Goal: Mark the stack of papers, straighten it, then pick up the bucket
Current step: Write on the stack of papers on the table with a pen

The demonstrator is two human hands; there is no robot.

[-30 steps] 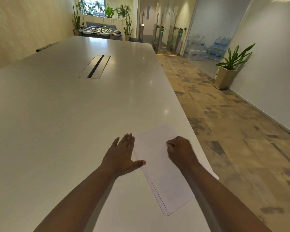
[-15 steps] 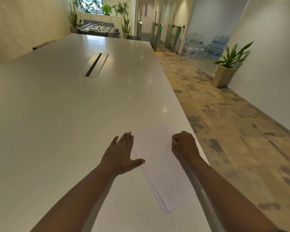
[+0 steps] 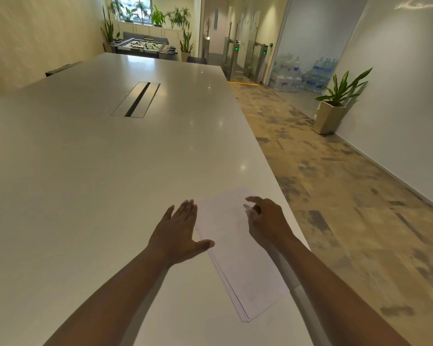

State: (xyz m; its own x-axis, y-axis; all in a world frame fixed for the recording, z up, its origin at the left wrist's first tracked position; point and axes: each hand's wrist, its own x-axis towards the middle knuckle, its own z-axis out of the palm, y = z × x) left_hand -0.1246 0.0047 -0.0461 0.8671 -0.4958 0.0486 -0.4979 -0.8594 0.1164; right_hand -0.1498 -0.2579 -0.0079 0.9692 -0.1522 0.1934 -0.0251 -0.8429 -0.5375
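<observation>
A stack of white papers (image 3: 238,255) lies at an angle near the right edge of the long white table (image 3: 85,171), its sheets slightly fanned at the near corner. My left hand (image 3: 179,236) lies flat on the table against the stack's left edge, fingers straight, thumb on the paper. My right hand (image 3: 266,221) hovers over the stack's far right part, its index finger stretched forward and the other fingers loosely bent; it is blurred, and I see nothing held in it. No bucket is in view.
The table's right edge (image 3: 283,196) runs just beside my right hand, with patterned floor beyond. A cable slot (image 3: 138,99) sits in the table's middle. A potted plant (image 3: 331,113) stands by the right wall, and water bottles (image 3: 305,76) behind glass.
My right hand has uncurled from a fist and slid a little towards the stack's far right. The left hand has stayed flat at the stack's left edge.
</observation>
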